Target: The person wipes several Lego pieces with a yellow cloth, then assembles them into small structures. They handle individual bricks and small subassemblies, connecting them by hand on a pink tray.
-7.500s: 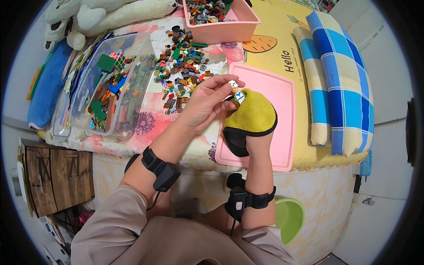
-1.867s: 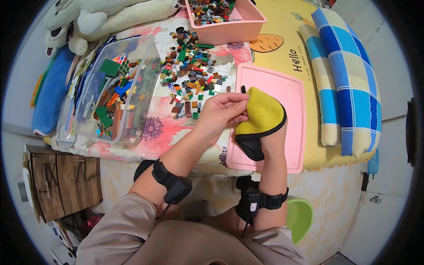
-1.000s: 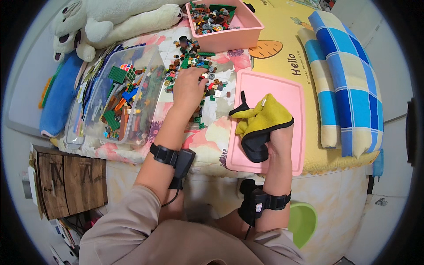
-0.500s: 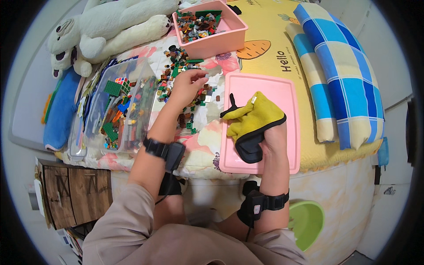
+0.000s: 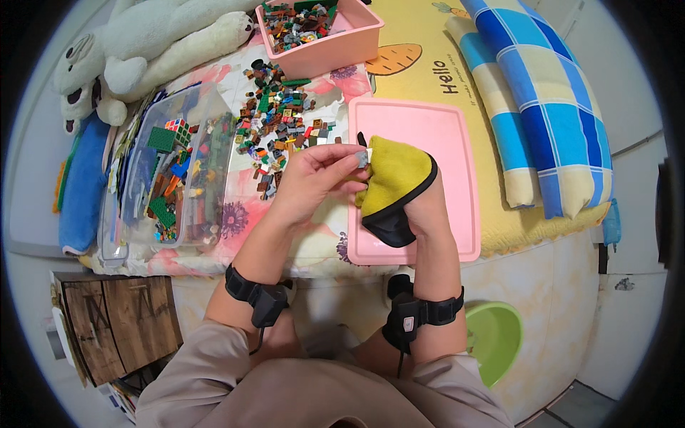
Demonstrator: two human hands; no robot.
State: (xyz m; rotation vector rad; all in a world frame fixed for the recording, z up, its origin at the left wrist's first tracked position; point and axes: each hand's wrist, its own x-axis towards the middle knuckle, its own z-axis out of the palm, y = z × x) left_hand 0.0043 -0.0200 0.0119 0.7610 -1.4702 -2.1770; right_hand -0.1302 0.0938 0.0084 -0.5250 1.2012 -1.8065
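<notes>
My left hand [image 5: 314, 178] is closed, thumb and fingers pinching a small light-grey toy brick [image 5: 362, 160] right beside the cloth. A yellow-green fleece cloth [image 5: 389, 171] with black edging covers my right hand [image 5: 428, 207], like a pouch or mitt. The fingers of that hand are hidden under the fabric, which looks gripped from within. Both hands are above a pink plastic lid [image 5: 457, 214]. Loose toy bricks [image 5: 275, 125] of many colours lie scattered on the flowered bedding, left of the lid.
A pink bin [image 5: 321, 60] of bricks stands behind the scattered ones. On the left are a clear plastic box [image 5: 207, 178] with bricks and a puzzle cube [image 5: 178, 128], and white plush toys [image 5: 157, 50]. Checked pillows [image 5: 549, 107] lie right; a green basin [image 5: 499, 342] is on the floor.
My left hand has moved from over the loose bricks, right and nearer me, to the cloth, and now holds a grey brick. The cloth and right hand have shifted slightly left in view.
</notes>
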